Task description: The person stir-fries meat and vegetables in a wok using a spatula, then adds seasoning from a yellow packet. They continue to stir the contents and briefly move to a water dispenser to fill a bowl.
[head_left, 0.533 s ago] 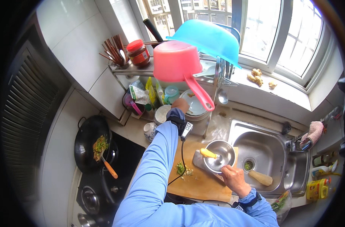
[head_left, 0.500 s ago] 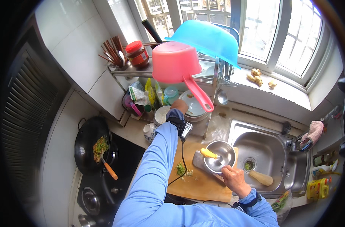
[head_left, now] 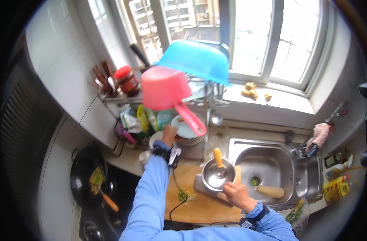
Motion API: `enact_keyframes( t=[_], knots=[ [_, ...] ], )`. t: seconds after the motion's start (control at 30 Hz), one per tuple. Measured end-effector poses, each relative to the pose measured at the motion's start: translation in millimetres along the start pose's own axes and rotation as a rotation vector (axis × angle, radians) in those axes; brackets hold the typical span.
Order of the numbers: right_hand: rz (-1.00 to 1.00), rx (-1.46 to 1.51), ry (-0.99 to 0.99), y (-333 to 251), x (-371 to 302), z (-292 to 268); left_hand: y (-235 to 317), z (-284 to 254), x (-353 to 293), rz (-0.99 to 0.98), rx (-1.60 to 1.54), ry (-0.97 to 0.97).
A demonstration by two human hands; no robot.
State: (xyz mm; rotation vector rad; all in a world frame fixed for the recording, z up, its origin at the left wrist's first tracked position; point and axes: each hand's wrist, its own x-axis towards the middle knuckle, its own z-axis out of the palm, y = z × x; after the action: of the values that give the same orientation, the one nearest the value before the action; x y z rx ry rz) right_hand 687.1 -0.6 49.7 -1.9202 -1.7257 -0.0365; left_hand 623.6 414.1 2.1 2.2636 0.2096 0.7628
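My left hand [head_left: 169,134] reaches under the rack to the left edge of a white plate [head_left: 184,127] on a stack. Blur and the plate hide its fingers, so I cannot tell its grip. My right hand [head_left: 236,195] is closed on the near rim of a small steel bowl [head_left: 207,175]. In that bowl leans a utensil with a yellow handle [head_left: 218,157], its handle rising over the far rim; its metal end is unclear. The bowl sits over a cleaver [head_left: 203,184] on the wooden cutting board [head_left: 219,213], near chopped greens [head_left: 185,195].
A pink long-handled dipper [head_left: 165,88] and a blue basin [head_left: 197,60] overhang the rack near my left hand. The wok [head_left: 79,170] with food and an orange-handled spatula [head_left: 110,203] is at left. Right of the board, a peeled root [head_left: 270,191] lies in the steel sink [head_left: 268,160].
The view has shifted, so the scene sits lower and further left. The yellow handle has swung from pointing left to pointing away from me. My left hand stays by the plates.
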Motion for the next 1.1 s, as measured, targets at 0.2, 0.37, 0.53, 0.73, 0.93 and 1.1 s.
enact_keyframes(
  t=[0.2, 0.37, 0.53, 0.73, 0.93, 1.1],
  knots=[
    [-0.032, 0.071, -0.057, -11.1, 16.7, 6.1, 49.1, -17.9, -19.9, -0.852, -0.839, 0.562],
    [-0.089, 0.121, -0.099, -26.1, 41.6, 17.7, 88.0, -46.4, -70.0, -0.845, -0.797, 0.827],
    [-0.114, 0.138, -0.046, -35.8, 81.6, 35.5, 128.6, -69.3, -120.6, -0.729, -0.835, 0.886],
    [-0.097, 0.061, 0.012, -35.6, 142.1, 67.3, 172.2, -79.3, -177.3, -0.693, -0.88, 1.016],
    [0.034, -0.083, 0.062, -9.5, 215.5, 106.6, 210.4, -80.8, -228.1, -0.707, -1.037, 0.98],
    [0.228, -0.092, -0.052, 19.8, 252.7, 144.8, 228.5, -73.1, -269.6, -0.726, -1.149, 1.007]
  ],
)
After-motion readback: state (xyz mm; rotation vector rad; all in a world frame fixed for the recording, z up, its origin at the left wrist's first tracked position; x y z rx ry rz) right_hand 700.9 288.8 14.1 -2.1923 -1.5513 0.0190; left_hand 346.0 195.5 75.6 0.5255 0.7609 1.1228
